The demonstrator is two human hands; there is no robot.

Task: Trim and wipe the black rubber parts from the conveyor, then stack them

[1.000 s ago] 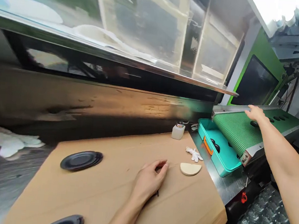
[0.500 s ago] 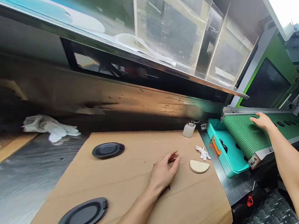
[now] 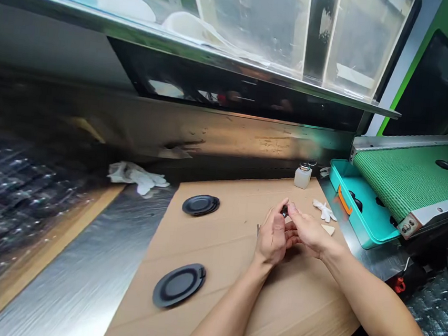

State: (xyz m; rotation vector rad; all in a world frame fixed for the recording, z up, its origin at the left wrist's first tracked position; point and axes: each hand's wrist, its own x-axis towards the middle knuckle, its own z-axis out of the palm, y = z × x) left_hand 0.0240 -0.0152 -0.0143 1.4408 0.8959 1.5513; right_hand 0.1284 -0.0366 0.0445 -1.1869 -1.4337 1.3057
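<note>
The left grip [image 3: 271, 240] and right grip [image 3: 308, 231] hold a small black piece [image 3: 284, 211]; flat black ovals [image 3: 179, 285] lie left.

A bare lane runs through the middle of the cardboard [image 3: 236, 248] to its far edge; the left forearm [image 3: 229, 311] closes the near end. On the cardboard's left side, a gap separates a far black oval [image 3: 198, 204] from a near black oval [image 3: 178, 285]. On its right half, the left hand [image 3: 273, 237] and right hand [image 3: 307, 230] meet, blocking passage. A bottle [image 3: 303, 177] obstructs its far right corner; beyond its right edge, a teal bin [image 3: 355, 229] and green conveyor [image 3: 409, 172] bar the way.
</note>
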